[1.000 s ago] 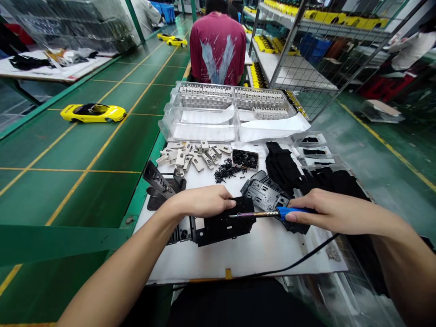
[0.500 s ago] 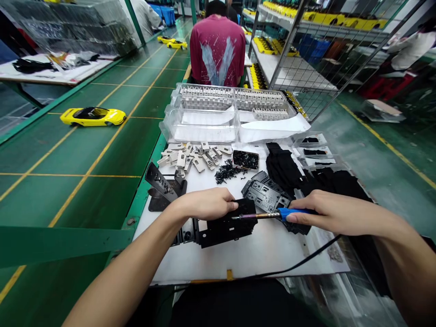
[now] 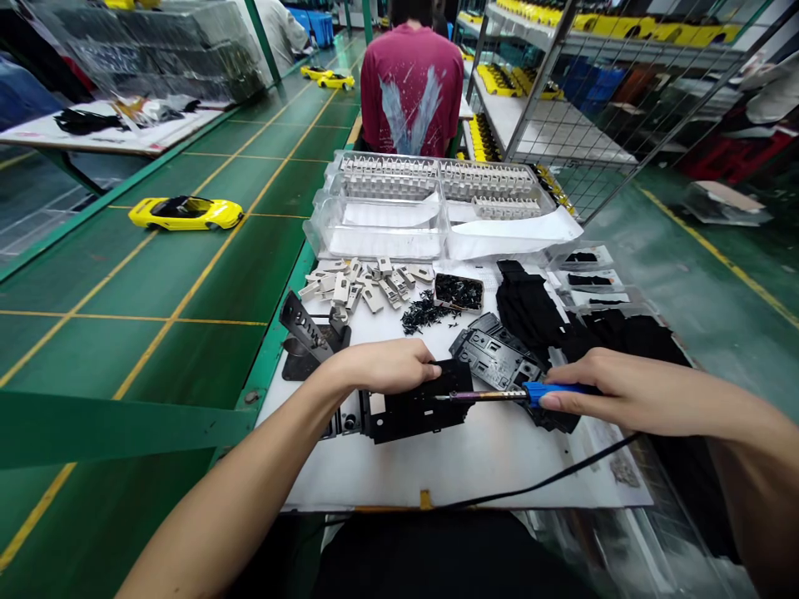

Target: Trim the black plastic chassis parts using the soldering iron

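Observation:
My left hand (image 3: 403, 366) is closed on the upper edge of a black plastic chassis part (image 3: 415, 420), thumb and fingers pressed against it. A soldering iron (image 3: 537, 393) with a blue handle is in the closed grip of my right hand (image 3: 599, 387). Its metal shaft points left across the part, the tip at or just above its surface; contact cannot be made out. Behind and right of the part lies a grey-black car chassis (image 3: 503, 358), partly hidden by the iron and my right hand. The iron's black cord (image 3: 549, 481) runs along the table's front.
A metal iron stand (image 3: 305, 329) is at left, near pale clips (image 3: 368, 287). Small black pieces (image 3: 428, 312) lie by a filled box (image 3: 459, 291). Black cloth (image 3: 530, 308) is at right, clear trays (image 3: 380, 225) behind. A yellow car body (image 3: 187, 214) sits on the green conveyor (image 3: 205, 274).
The whole view has shifted slightly, so everything appears further right. My hands, the black part and the soldering iron keep nearly the same positions relative to one another.

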`<state>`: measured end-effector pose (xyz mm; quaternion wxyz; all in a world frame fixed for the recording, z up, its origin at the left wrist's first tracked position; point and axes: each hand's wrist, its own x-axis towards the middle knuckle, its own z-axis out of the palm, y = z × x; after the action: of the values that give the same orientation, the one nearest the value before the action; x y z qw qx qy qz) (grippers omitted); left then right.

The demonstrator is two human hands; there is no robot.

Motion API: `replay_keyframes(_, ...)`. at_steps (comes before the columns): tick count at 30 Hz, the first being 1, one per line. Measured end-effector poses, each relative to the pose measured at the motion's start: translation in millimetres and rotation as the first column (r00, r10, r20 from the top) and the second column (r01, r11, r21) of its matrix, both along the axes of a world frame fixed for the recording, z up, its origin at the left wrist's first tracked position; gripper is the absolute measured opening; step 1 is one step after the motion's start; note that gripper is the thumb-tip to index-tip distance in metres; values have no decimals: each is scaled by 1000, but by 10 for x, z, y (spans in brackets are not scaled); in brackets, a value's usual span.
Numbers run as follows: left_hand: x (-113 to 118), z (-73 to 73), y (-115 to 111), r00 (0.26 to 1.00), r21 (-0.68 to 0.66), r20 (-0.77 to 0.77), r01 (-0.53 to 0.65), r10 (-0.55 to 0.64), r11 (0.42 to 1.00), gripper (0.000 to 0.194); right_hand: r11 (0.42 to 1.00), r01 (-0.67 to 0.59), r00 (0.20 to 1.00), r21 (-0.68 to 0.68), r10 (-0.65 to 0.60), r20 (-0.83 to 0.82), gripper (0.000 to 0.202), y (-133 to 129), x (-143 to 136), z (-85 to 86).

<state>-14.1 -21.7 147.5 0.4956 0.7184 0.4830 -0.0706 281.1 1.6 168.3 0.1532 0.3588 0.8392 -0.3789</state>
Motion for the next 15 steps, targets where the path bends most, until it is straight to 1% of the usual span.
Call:
replay_keyframes(3,11,24,-1,1000,6,2,23,-23,1000,30,998,-29,996,-48,33,84,42,18,-36,34)
replay_keyframes(5,18,35,-5,999,12,1,34,-34,999,31,999,-31,994,-38,35,103,43,27,-63,62)
replay_keyframes(9,29,40,-15,999,15,-8,36,-36,999,30,998,-56,990,-25,59,126,45,48,-87,92)
replay_keyframes(15,36,55,-24,999,1,2,44,-44,999,30,997,-75,990,-31,78,114,45,93,-97,119)
